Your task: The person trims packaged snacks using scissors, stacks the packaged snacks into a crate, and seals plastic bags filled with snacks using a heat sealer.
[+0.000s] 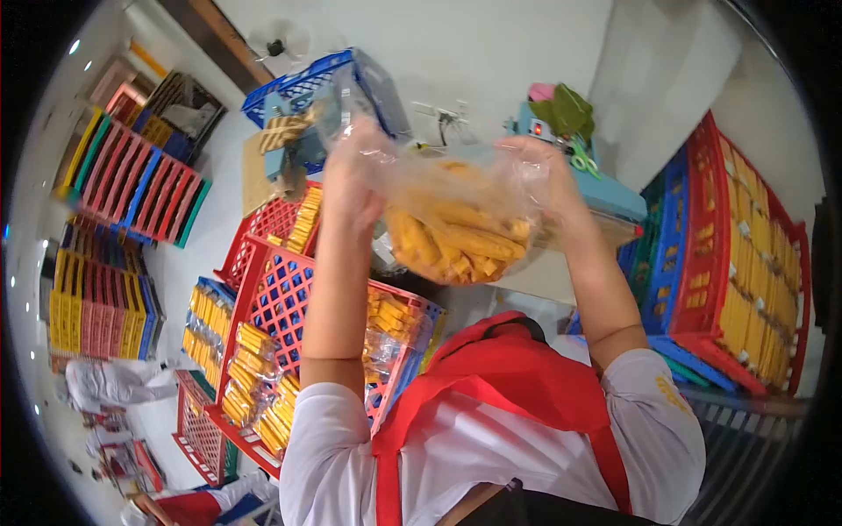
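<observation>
Red apron [517, 377] fills the lower middle of the frame. Beyond it, at upper centre, left hand [355, 171] and right hand [537, 167] each pinch gathered film near the mouth of a clear bag [403, 180], which hangs between them, bulging with yellow pieces [465, 245]. The weight sits low, so if either grip slipped on the slick film, that side would likely drop and pieces could spill; a hard, uneven pull might split it. Just past the right hand, green-handled scissors [581, 160] rest by a pale blue machine [614, 195]; drifting that way, the film might snag. A red crate [281, 289] stands left of centre; farther off, crate stacks [132, 188] line the left edge.
</observation>
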A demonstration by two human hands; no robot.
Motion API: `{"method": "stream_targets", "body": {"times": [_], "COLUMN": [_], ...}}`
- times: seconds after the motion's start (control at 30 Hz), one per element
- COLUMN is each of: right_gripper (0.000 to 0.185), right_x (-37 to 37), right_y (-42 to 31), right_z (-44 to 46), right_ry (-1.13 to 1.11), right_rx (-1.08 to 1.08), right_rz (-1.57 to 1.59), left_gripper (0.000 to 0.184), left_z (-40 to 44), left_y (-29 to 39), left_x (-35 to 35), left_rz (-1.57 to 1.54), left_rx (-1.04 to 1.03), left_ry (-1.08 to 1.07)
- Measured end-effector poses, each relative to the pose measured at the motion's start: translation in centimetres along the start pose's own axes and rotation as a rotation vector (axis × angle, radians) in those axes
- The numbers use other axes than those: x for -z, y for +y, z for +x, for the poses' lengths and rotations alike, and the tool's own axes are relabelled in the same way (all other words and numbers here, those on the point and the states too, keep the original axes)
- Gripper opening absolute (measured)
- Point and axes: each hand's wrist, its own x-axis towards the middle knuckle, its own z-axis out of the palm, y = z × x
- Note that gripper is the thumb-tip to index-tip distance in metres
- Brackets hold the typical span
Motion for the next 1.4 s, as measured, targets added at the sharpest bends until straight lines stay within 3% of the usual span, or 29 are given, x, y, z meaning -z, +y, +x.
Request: {"method": "stream_targets", "body": {"times": [0.03, 0.07, 0.13, 0.23, 0.37, 0.47, 0.5, 0.57, 0.63, 0.7, 0.73, 0.83, 0.97, 1.03, 1.07, 1.1, 1.13, 1.17, 1.23, 1.3, 1.37, 1.4], "right_gripper": [0.027, 0.027, 0.012, 0.016, 0.016, 0.021, 0.019, 0.019, 0.018, 0.020, 0.023, 0.023, 0.022, 0.021, 0.021, 0.021, 0.020, 0.020, 0.020, 0.023, 0.027, 0.027], "right_x": [1.3, 2.6, 5.1, 7.4, 8.1, 7.6, 6.8, 6.2, 6.7, 7.0, 7.0, 7.3, 7.0, 6.8, 6.6, 6.4, 6.3, 6.3, 6.5, 8.6, 11.0, 11.3], "right_y": [-0.1, 0.0, 0.4, 0.9, 0.2, -1.1, -1.7, -1.9, -1.9, -2.5, -2.8, -3.3, -2.7, -2.5, -2.4, -2.3, -2.3, -2.0, -0.4, 2.9, 8.0, 9.5], "right_z": [-1.0, -1.8, -3.2, -5.2, -6.7, -6.7, -6.6, -6.9, -7.2, -7.6, -7.8, -7.0, -6.9, -7.9, -8.2, -8.0, -7.7, -7.4, -7.3, -7.2, -7.9, -8.3], "right_ry": [0.059, 0.086, 0.315, 0.502, 0.620, 0.612, 0.615, 0.607, 0.763, 0.767, 0.777, 0.792, 0.943, 0.898, 0.901, 0.940, 0.978, 0.981, 0.914, 0.920, 0.804, 0.795], "right_rx": [-0.046, -0.059, 0.164, 0.082, -0.003, 0.057, 0.116, 0.174, 0.184, 0.221, 0.252, 0.305, 0.192, 0.295, 0.285, 0.203, 0.128, 0.136, 0.095, 0.011, -0.048, -0.040], "right_rz": [0.057, 0.056, 0.050, 0.151, 0.212, 0.022, -0.044, -0.107, -0.027, -0.013, -0.003, 0.067, 0.054, -0.255, -0.258, -0.236, -0.209, -0.206, -0.295, -0.496, -0.937, -0.938], "left_gripper": [0.008, 0.007, 0.007, 0.004, 0.010, 0.021, 0.021, 0.010, 0.011, 0.014, 0.017, 0.020, 0.022, 0.022, 0.025, 0.029, 0.035, 0.031, 0.020, 0.023, 0.025, 0.025], "left_z": [0.1, 0.9, 1.9, 2.5, 1.0, 0.4, 0.5, 0.5, 0.2, -0.1, -0.1, 1.5, 0.9, 0.0, -0.3, -0.3, -0.9, -2.3, -3.3, -1.8, -0.9, -1.4], "left_y": [-1.9, -4.2, -7.5, -10.8, -10.3, -8.6, -8.4, -8.1, -7.9, -7.6, -7.1, -6.8, -7.2, -7.2, -7.6, -8.0, -9.7, -9.9, -11.0, -12.0, -14.2, -16.0], "left_x": [-1.3, -1.5, -0.4, 0.5, -2.4, -4.6, -4.2, -3.6, -3.9, -3.9, -4.0, -2.7, -2.1, -0.6, -0.2, 0.2, 1.4, -0.1, -1.4, 0.3, 3.2, 5.2], "left_rz": [0.020, -0.056, -0.110, -0.129, -0.006, 0.322, 0.323, 0.629, 0.698, 0.545, 0.618, 0.851, 0.681, 0.763, 0.617, 0.470, 0.509, 0.634, 0.503, 0.637, 1.218, 1.323], "left_rx": [0.028, 0.025, 0.084, 0.139, 0.024, -0.078, -0.074, -0.223, -0.318, -0.463, -0.524, -0.508, -0.374, -0.299, -0.254, -0.220, -0.207, -0.230, -0.140, -0.077, -0.010, 0.008], "left_ry": [-0.008, -0.016, 0.006, 0.042, -0.019, -0.115, -0.110, -0.154, -0.018, 0.160, 0.171, 0.183, 0.196, 0.149, 0.077, 0.000, 0.030, -0.015, 0.143, 0.256, 0.084, 0.043]}}
